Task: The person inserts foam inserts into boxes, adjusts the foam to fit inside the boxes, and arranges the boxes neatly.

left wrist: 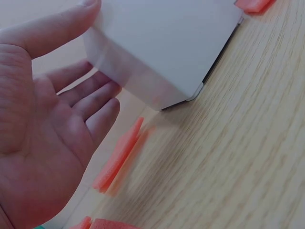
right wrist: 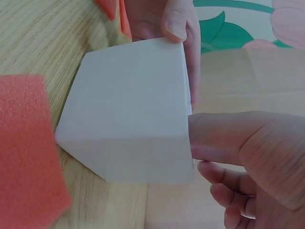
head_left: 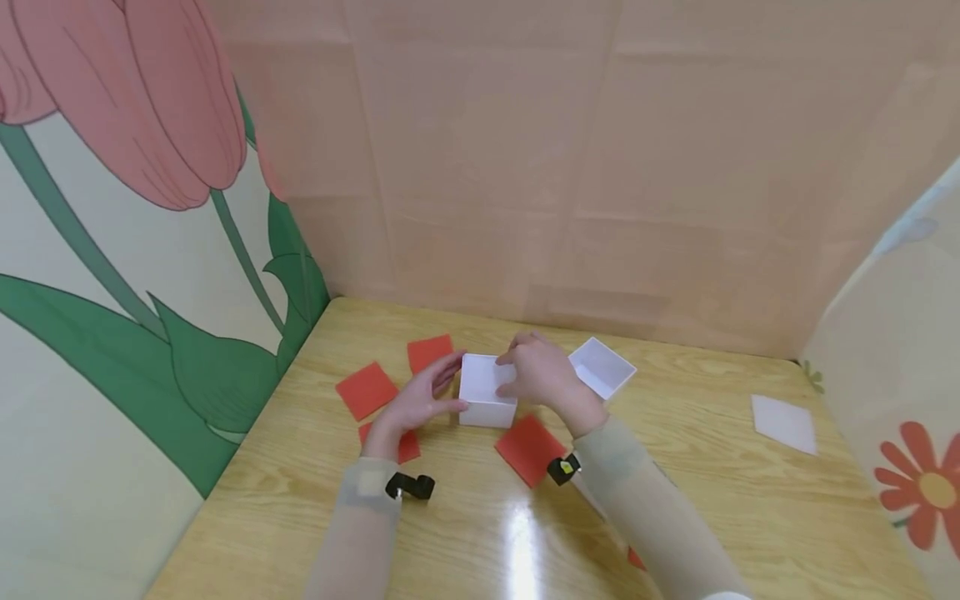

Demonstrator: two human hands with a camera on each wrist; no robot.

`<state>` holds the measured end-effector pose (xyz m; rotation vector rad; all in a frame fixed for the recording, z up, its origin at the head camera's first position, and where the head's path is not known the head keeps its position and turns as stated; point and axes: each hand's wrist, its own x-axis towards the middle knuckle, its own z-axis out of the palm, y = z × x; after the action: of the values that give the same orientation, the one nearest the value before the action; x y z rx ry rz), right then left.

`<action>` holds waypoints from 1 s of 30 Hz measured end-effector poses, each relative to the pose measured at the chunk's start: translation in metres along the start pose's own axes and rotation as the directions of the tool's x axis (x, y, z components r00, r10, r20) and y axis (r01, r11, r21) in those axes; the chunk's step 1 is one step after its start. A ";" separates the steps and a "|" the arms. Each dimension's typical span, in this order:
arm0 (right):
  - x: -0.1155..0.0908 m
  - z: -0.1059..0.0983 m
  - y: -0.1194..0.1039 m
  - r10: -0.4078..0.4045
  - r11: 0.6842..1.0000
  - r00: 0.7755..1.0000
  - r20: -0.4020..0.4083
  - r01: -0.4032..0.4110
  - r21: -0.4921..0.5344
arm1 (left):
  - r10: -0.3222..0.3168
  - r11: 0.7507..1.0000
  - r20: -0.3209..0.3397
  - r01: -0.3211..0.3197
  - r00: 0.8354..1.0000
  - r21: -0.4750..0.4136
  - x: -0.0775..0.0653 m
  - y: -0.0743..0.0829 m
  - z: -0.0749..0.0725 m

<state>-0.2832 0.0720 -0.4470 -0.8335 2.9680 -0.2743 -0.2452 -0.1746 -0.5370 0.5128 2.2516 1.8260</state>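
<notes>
A white open-topped box point(head_left: 487, 412) stands mid-table, its plain sides filling much of both wrist views. At its left side is my left hand point(head_left: 423, 398); the thumb rests on the near top corner and the lightly bent fingers lie along the side wall. My right hand point(head_left: 543, 372) comes over the right rim, thumb and forefinger apart and reaching into the opening. The other right fingers point(right wrist: 233, 186) bend loosely outside the wall. The fingertips inside are hidden in the right wrist view. Beside the box lies a red foam square point(head_left: 531, 450), close to its near right corner.
More red foam squares point(head_left: 367, 391) lie left of the box, one partly under my left wrist. A white box lid or second tray point(head_left: 602, 367) sits behind my right hand. A white sheet point(head_left: 783, 423) lies far right. My right forearm covers another red piece point(head_left: 636, 559).
</notes>
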 end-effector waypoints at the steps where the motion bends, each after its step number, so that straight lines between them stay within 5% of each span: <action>1: 0.000 0.000 0.000 0.006 1.000 1.000 0.010 -0.006 -0.004 | -0.001 1.000 -0.003 0.001 1.000 0.001 0.000 0.000 0.000; 9: 0.003 0.003 -0.001 0.012 1.000 0.999 0.039 -0.011 -0.022 | 0.004 1.000 -0.007 -0.004 1.000 0.004 0.000 -0.002 0.000; 18: 0.014 0.009 -0.016 -0.088 0.995 0.996 -0.017 0.088 0.041 | 0.019 1.000 -0.003 -0.019 1.000 -0.006 0.001 -0.003 0.001; 30: 0.017 0.023 -0.022 -0.090 0.995 0.995 -0.036 0.091 0.034 | 0.019 0.999 0.004 -0.019 1.000 -0.030 0.002 0.000 0.004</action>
<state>-0.2840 0.0411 -0.4658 -0.9710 2.9518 -0.3472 -0.2458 -0.1702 -0.5382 0.5346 2.2207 1.8625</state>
